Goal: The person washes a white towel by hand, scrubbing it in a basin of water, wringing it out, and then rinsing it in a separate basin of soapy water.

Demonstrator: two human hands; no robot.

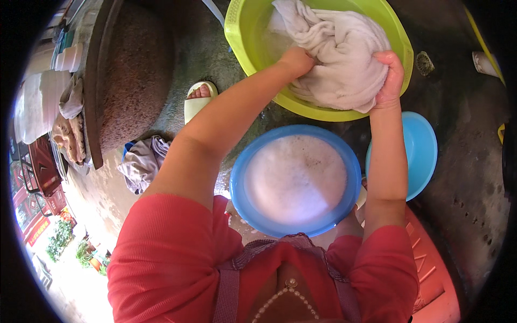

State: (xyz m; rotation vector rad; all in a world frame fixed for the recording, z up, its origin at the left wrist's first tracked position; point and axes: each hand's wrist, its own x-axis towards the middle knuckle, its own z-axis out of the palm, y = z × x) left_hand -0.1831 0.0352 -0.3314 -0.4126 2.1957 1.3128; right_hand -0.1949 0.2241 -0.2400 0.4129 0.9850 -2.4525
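Observation:
A bulky, wet white cloth [343,44], towel-like in texture, lies bunched in the yellow-green plastic basin [238,24]. My left hand [298,62] is closed on its near left side, with the fingertips hidden in the folds. On the right edge, my right hand [389,78] grips the cloth with the thumb on top, close to the basin's right wall. Shallow cloudy water shows to the left of the cloth. Between my arms and nearer to me stands a blue basin [235,177] filled with white suds [295,177].
A light-blue basin [422,157] stands partly behind my right forearm. Crumpled grey clothing [141,163] lies on the floor at left, below a stone-sided ledge [129,80]. A red plastic chair or stool [428,258] is at lower right. A drain cover [425,63] sits right of the yellow-green basin.

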